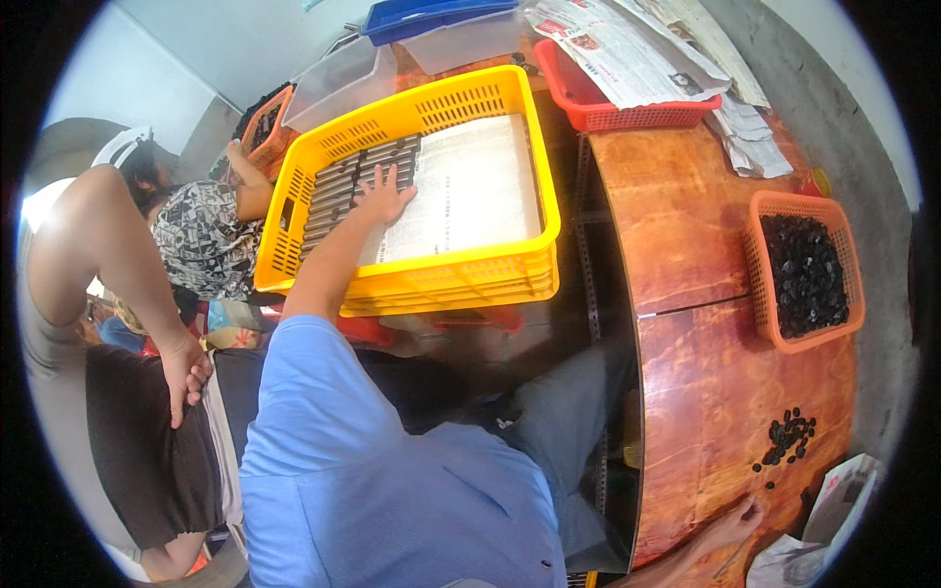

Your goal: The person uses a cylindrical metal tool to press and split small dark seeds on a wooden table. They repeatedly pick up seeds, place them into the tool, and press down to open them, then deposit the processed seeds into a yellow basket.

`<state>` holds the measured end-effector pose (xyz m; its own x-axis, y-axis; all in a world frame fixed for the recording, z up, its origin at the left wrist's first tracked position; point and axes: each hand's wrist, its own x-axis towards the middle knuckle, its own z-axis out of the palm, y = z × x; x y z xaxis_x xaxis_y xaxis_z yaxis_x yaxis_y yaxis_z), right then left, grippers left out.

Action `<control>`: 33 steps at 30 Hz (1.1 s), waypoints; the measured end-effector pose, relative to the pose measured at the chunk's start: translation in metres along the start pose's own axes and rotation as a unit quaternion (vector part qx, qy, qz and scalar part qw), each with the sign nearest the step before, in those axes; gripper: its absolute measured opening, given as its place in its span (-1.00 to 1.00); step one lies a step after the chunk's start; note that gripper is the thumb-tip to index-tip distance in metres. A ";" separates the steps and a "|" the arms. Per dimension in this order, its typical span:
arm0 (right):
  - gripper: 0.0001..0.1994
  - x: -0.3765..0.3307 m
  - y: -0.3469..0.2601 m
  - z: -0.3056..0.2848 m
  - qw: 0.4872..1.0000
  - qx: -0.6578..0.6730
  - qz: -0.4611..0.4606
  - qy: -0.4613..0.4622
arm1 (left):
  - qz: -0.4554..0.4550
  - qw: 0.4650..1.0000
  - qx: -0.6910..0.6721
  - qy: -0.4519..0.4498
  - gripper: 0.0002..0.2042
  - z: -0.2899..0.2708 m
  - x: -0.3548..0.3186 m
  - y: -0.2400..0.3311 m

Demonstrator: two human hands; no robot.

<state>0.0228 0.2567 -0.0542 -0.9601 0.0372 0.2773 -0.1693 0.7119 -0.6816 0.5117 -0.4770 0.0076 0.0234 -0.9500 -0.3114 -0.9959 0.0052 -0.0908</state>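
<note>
My left hand (381,196) reaches far out into a yellow plastic crate (461,269) and lies flat, fingers spread, on rows of dark grey bars (338,191) stacked at the crate's left side. Newspaper (470,186) lines the crate floor to the right of the bars. My right hand (737,524) rests at the near edge of a reddish wooden table (686,216), fingers on the tabletop, holding nothing. A small heap of black pieces (787,436) lies on the table just beyond that hand.
An orange basket (760,284) full of black pieces stands on the table's right. A red basket (608,113) with newspapers sits at the back, with a blue lid (412,15) and clear bins nearby. People sit at the left, one with a hand (184,377) on a knee.
</note>
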 end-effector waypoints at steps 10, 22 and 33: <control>-0.68 -0.002 -0.020 -0.004 0.999 -0.050 -0.013 -0.005 | 0.040 0.997 -0.004 0.060 -0.12 -0.004 0.046 0.018; -0.65 -0.005 -0.007 -0.004 0.997 -0.062 -0.048 0.014 | -0.016 0.993 -0.067 0.096 -0.09 0.005 0.079 -0.005; -0.84 -0.006 -0.045 0.013 0.997 -0.025 -0.066 0.028 | 0.149 0.948 0.053 0.275 -0.28 0.010 0.178 -0.061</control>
<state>0.0333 0.2157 -0.0339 -0.9161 -0.0201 0.4005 -0.2799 0.7471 -0.6029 0.5772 -0.6436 -0.0520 -0.3356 -0.9205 0.2000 -0.9361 0.3022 -0.1798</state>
